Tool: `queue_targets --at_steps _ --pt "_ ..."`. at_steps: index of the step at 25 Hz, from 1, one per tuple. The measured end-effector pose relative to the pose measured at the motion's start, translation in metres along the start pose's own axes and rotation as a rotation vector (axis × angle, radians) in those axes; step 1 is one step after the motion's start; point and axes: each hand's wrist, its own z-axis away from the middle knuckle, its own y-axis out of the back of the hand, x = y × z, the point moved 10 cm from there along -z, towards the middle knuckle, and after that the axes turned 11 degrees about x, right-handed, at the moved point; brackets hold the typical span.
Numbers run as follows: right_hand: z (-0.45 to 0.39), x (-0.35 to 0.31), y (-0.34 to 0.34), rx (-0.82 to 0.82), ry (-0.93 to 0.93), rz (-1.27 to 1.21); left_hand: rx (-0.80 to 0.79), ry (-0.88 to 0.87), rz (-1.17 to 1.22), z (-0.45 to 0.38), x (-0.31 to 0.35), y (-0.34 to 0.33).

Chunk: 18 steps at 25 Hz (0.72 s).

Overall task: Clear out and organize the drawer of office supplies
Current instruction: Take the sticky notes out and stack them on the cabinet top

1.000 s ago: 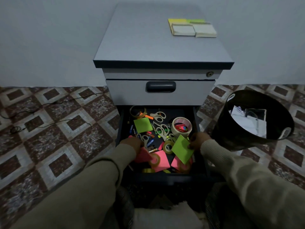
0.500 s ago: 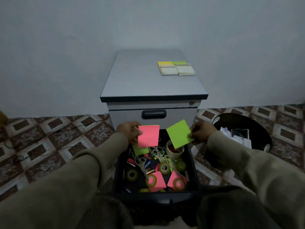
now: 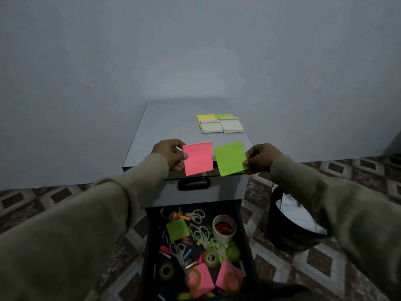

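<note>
Left hand (image 3: 168,153) pinches a pink pad (image 3: 198,158) by its left edge, thumb on the face — held above the front edge of the cabinet (image 3: 173,118) top. Right hand (image 3: 259,158) pinches a green pad (image 3: 230,158) at its lower right corner, tilted a bit, just beside the pink one, not touching.

Back right on the cabinet top: a stack (image 3: 220,123) of pads, white ones in front, yellow and green edges showing behind.

Bottom drawer (image 3: 246,246) is open, full of clutter — another green pad (image 3: 177,229), two pink pads (image 3: 200,276) near the front, several scissors (image 3: 196,216), a wide tape roll (image 3: 224,227) standing with red bits inside, small clear tape rolls (image 3: 166,270), pens. Upper drawer closed, dark handle (image 3: 193,184).

Black bin (image 3: 290,231) on the tiled floor right of the drawer, white paper inside.
</note>
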Motion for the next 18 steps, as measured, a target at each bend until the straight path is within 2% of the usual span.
queue_targets --at_steps 6,18 --pt "-0.053 -0.027 0.017 0.051 -0.015 -0.053 0.032 -0.044 -0.006 -0.052 0.034 -0.007" --pt "-0.165 -0.051 0.015 0.185 -0.034 -0.068 0.022 0.007 0.032 -0.139 0.026 -0.031"
